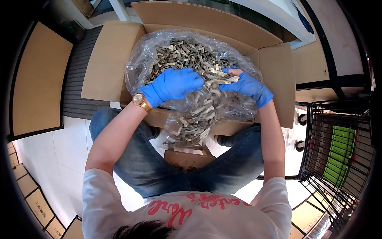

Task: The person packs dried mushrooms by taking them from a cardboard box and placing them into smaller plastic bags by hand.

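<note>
A large clear plastic bag (139, 59) lines an open cardboard box and is full of dried, curled grey-beige strips (181, 53). My right hand (248, 88), in a blue glove with the thumb partly bare, is closed on several dried strips over the bag. Beside it, my left hand (173, 84), gloved too, has its fingers curled in at the left end of that bunch; what lies inside them is hidden. Below both hands, a smaller clear bag (171, 133) holding more of the strips hangs over the box's front edge.
The cardboard box (113, 59) has its flaps spread and stands between my knees. A small wooden stool (187, 159) is below it. To the right is a black wire cart (318, 147) with a green crate (340, 153). A wood-coloured panel (39, 79) stands at left.
</note>
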`<state>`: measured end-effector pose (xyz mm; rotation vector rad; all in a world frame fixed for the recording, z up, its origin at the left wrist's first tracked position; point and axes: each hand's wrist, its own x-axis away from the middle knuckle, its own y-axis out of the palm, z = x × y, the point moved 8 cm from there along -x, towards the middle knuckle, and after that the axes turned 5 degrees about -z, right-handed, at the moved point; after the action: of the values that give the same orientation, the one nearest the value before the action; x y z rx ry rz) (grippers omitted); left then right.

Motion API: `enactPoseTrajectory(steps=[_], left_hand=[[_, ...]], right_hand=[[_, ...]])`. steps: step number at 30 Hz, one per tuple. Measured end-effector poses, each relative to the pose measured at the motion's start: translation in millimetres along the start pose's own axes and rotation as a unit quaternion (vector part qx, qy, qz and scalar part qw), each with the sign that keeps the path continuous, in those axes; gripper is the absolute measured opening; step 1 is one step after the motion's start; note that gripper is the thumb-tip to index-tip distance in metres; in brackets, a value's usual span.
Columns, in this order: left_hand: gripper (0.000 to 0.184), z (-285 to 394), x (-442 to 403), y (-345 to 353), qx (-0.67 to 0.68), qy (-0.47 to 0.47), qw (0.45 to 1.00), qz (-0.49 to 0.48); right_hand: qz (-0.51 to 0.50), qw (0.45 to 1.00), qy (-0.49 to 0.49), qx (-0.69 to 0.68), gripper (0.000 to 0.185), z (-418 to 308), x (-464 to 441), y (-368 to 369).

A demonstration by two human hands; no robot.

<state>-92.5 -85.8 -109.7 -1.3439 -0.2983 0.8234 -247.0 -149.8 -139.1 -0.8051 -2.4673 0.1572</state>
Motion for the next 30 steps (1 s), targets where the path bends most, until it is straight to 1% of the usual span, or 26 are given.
enactPoseTrajectory(steps=[1,2,4,5,6,8,9,10,12,13,14,16,17,19,20,22,23,24,26,27,28,30], left_hand=[[0.016,5,-1,-1,-0.014,0.011,1.000,-0.010],[0.020,9,-2,-2,-0.029,0.021,0.999,-0.020],[0.021,14,-1,-3,-0.037,0.027,0.999,-0.024],[0.022,16,-1,-4,-0.045,0.032,0.998,-0.027],[0.022,17,-1,-5,-0.045,0.032,0.998,-0.028],[0.021,16,-1,-13,-0.057,0.022,0.998,0.001],[0.021,15,-1,-14,-0.058,0.023,0.998,-0.001],[0.020,14,-2,-17,-0.053,0.023,0.998,0.014],[0.020,11,-2,-21,-0.049,0.023,0.998,0.029],[0.016,9,-2,-24,-0.062,0.017,0.997,0.040],[0.012,8,-2,-26,-0.074,0.011,0.996,0.052],[0.012,7,-2,-28,-0.073,0.010,0.996,0.056],[0.012,7,-2,-28,-0.071,0.011,0.996,0.059],[0.013,9,-3,-25,-0.063,0.012,0.997,0.041],[0.015,10,-3,-21,-0.055,0.014,0.998,0.023],[0.015,15,-3,-17,-0.055,0.028,0.998,0.022],[0.015,18,-3,-15,-0.055,0.042,0.997,0.021],[0.015,19,-3,-13,-0.055,0.042,0.997,0.020],[0.016,21,-3,-9,-0.067,0.041,0.997,0.010],[0.016,21,-3,-9,-0.067,0.042,0.997,0.010],[0.017,22,-4,-10,-0.073,0.047,0.996,0.015],[0.017,22,-4,-12,-0.079,0.053,0.995,0.020]], right_hand=[[-0.029,0.999,-0.017,0.003,0.050,-1,0,4],[-0.030,0.999,-0.017,0.003,0.050,-1,-1,4],[-0.086,0.995,0.016,0.043,0.051,-2,0,18],[-0.053,0.993,0.036,0.098,0.053,-1,2,17],[-0.053,0.993,0.036,0.097,0.053,0,3,18],[-0.070,0.997,-0.021,0.005,0.055,-6,4,22],[-0.074,0.994,-0.059,-0.061,0.056,-13,7,20],[-0.074,0.994,-0.060,-0.061,0.056,-13,7,18],[0.002,0.997,-0.055,-0.062,0.056,-13,6,1],[0.041,0.994,-0.006,-0.102,0.048,-10,9,-4],[0.041,0.994,-0.006,-0.102,0.048,-7,5,-6],[0.045,0.996,-0.071,-0.026,0.036,-16,-3,-13],[0.044,0.996,-0.070,-0.026,0.036,-16,-3,-13],[0.026,0.998,0.046,0.030,0.027,-9,-5,-3],[0.026,0.998,0.046,0.030,0.027,-9,-6,4],[-0.009,1.000,0.014,0.001,0.018,-6,-11,26],[-0.040,0.988,-0.064,0.133,0.018,9,-24,31],[-0.040,0.988,-0.064,0.132,0.018,2,-22,32],[-0.118,0.971,-0.084,0.191,0.028,-20,-10,49],[-0.142,0.985,0.006,0.096,0.036,-8,-5,49],[-0.141,0.985,0.006,0.096,0.036,-13,-2,46],[-0.174,0.972,-0.048,0.154,0.041,-33,6,47]])
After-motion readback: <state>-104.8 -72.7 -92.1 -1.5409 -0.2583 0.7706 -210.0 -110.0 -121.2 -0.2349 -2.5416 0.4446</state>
